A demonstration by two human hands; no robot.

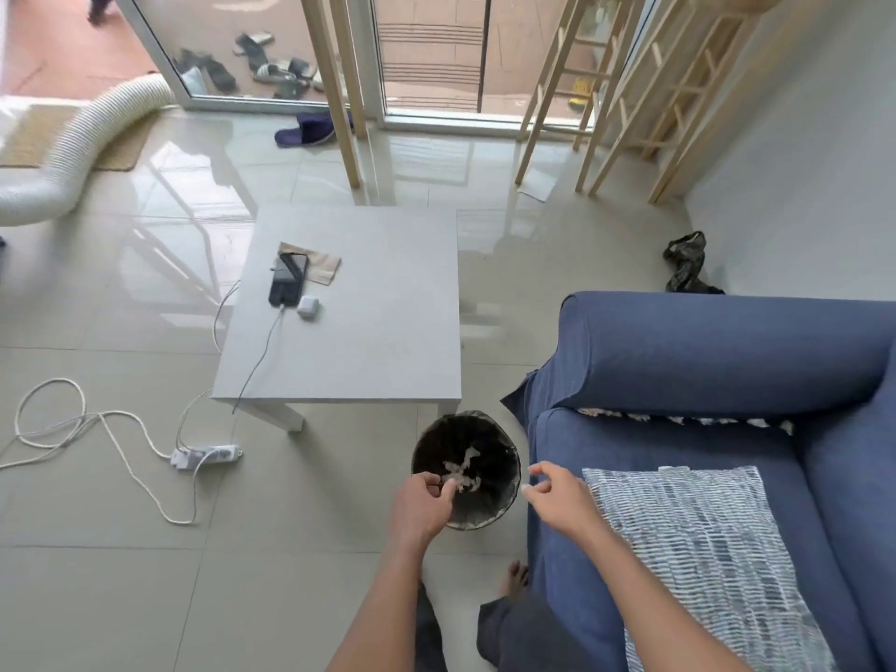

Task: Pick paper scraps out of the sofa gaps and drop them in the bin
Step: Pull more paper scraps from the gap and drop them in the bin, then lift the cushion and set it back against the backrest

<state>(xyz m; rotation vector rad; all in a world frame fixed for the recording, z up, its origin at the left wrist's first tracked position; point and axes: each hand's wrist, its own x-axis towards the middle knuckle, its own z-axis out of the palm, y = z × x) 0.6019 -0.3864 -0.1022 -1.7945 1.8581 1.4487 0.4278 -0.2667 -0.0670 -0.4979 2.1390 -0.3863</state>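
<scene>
Over the bin (477, 520) at six o'clock your left hand (421, 502) curls, contents unclear; your right hand (557, 497) hangs loose, empty; paper scraps (679, 419) in the sofa (727, 351) gap at four o'clock look featherlight, flimsy; pinch gently.

The floor (121, 574) is glossy, smooth tile. The sofa (727, 351) wears matt blue woven cloth, its cushion (703, 550) a coarser printed fabric. Crinkled, shiny black plastic lines the bin (502, 460), holding crumpled white paper scraps (460, 470). The counter (378, 308) looks smooth and matt. The stools (552, 89) are bare pale wood, the hose (82, 138) ribbed plastic.
</scene>
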